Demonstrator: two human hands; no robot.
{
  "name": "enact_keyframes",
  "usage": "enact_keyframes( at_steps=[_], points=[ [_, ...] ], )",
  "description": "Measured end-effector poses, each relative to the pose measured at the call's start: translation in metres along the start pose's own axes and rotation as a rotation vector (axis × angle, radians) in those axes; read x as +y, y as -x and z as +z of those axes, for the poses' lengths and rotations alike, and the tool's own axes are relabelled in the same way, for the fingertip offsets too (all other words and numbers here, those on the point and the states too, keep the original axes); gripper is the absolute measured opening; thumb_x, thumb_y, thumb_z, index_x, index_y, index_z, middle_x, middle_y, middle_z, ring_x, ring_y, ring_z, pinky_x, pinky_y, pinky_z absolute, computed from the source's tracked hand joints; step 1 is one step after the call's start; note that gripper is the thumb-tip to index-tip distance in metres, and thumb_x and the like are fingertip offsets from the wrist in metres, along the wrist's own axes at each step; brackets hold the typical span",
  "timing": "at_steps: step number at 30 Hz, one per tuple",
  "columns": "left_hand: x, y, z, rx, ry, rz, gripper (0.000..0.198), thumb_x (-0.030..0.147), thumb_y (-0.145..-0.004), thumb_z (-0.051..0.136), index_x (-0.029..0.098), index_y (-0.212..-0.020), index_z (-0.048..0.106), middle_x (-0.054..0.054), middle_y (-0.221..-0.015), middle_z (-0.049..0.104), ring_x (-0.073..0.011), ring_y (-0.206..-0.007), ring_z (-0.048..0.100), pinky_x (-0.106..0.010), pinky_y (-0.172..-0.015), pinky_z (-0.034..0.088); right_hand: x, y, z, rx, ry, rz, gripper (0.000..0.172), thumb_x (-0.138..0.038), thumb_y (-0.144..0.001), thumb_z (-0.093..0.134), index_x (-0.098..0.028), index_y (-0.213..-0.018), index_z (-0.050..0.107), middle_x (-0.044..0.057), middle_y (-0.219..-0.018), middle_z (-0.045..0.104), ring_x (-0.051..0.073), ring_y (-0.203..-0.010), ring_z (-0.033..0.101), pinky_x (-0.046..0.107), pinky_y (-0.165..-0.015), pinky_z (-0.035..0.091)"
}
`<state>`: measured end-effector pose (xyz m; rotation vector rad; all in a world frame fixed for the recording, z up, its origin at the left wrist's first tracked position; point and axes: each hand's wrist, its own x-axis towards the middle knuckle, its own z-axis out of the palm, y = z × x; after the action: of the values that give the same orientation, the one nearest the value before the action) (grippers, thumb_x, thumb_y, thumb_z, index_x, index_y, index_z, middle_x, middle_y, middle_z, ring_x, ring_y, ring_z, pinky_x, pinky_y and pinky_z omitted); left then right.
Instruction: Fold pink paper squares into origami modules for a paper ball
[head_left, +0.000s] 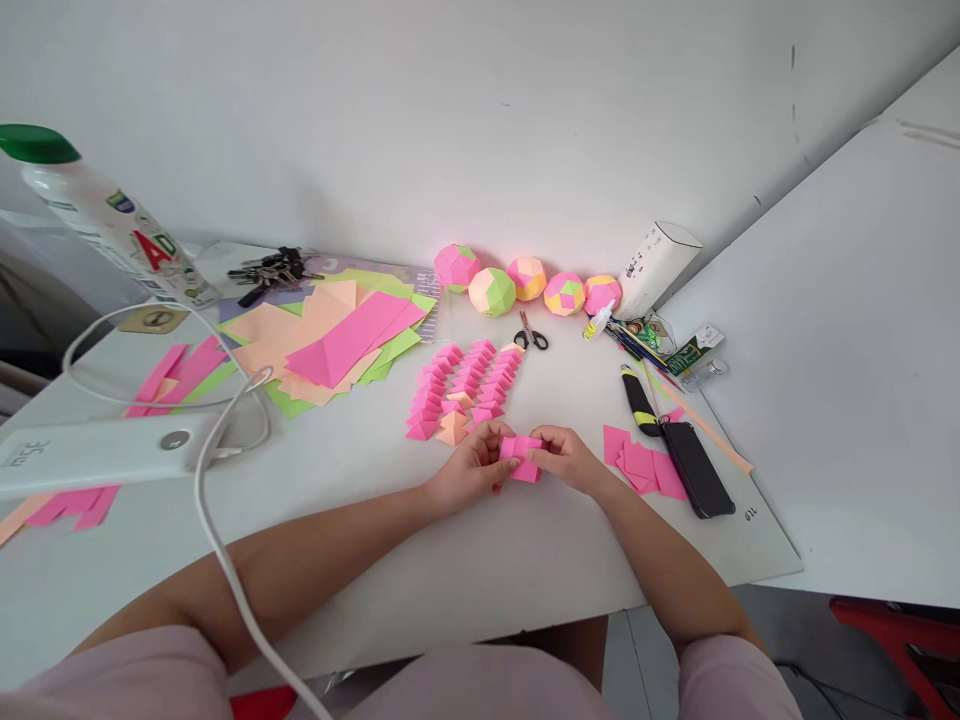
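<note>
Between my two hands is a small folded piece of pink paper (523, 466), held above the front part of the table. My left hand (472, 465) pinches its left side with thumb and fingers. On the right side, my right hand (568, 458) grips the upper edge, thumb across the paper. Just beyond my hands stand rows of folded pink paper units (466, 372), with a few peach ones among them. Several flat pink paper pieces (637, 462) lie overlapped to the right of my right hand.
Small scissors (530, 332) lie behind the rows. Several paper balls (492, 291) line the wall beside a white cylinder (656, 265). Coloured sheets (315, 340), a white power bank (105, 452), its cable and a bottle (112, 220) are left; a phone (697, 470) is right.
</note>
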<state>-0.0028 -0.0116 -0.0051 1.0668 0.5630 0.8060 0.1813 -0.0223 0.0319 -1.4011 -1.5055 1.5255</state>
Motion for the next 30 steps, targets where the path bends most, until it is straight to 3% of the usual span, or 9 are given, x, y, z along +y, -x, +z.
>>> enact_keyframes(
  at_steps=[9, 15, 19, 30],
  points=[
    [0.001, 0.001, 0.000, -0.017, 0.001, 0.016, 0.036, 0.031, -0.080, 0.065, 0.021, -0.111, 0.051, -0.002, -0.089, 0.058, -0.0132, -0.077, 0.060, -0.025, -0.061, 0.050, -0.004, 0.002, 0.000, -0.051, -0.041, -0.011, 0.020, -0.033, -0.071, 0.069, -0.015, -0.071, 0.060, -0.001, -0.065, 0.058, 0.012, -0.062, 0.054, 0.025, -0.060, 0.044],
    [0.003, 0.001, 0.000, 0.022, -0.035, -0.037, 0.043, 0.038, -0.079, 0.064, 0.019, -0.116, 0.055, -0.004, -0.089, 0.062, -0.0144, -0.074, 0.059, -0.028, -0.063, 0.050, -0.002, 0.002, 0.000, -0.052, -0.060, -0.073, 0.025, -0.040, -0.073, 0.069, -0.015, -0.072, 0.063, 0.001, -0.068, 0.060, 0.014, -0.065, 0.056, 0.027, -0.063, 0.047],
    [0.006, 0.004, 0.001, -0.014, -0.130, -0.048, 0.043, 0.043, -0.081, 0.060, 0.021, -0.119, 0.057, -0.004, -0.094, 0.061, -0.0124, -0.069, 0.055, -0.028, -0.062, 0.050, -0.001, 0.001, 0.000, -0.051, -0.087, -0.133, 0.023, -0.039, -0.076, 0.068, -0.016, -0.075, 0.065, 0.002, -0.073, 0.062, 0.015, -0.070, 0.059, 0.028, -0.065, 0.047],
    [0.010, 0.008, 0.002, -0.075, -0.359, -0.037, 0.048, 0.046, -0.089, 0.045, 0.020, -0.128, 0.052, 0.005, -0.057, 0.043, -0.0097, -0.049, 0.044, -0.022, -0.047, 0.039, 0.001, -0.001, 0.002, 0.109, -0.004, -0.118, 0.027, -0.038, -0.069, 0.073, -0.017, -0.078, 0.059, 0.000, -0.073, 0.060, 0.012, -0.065, 0.057, 0.026, -0.062, 0.046]
  ],
)
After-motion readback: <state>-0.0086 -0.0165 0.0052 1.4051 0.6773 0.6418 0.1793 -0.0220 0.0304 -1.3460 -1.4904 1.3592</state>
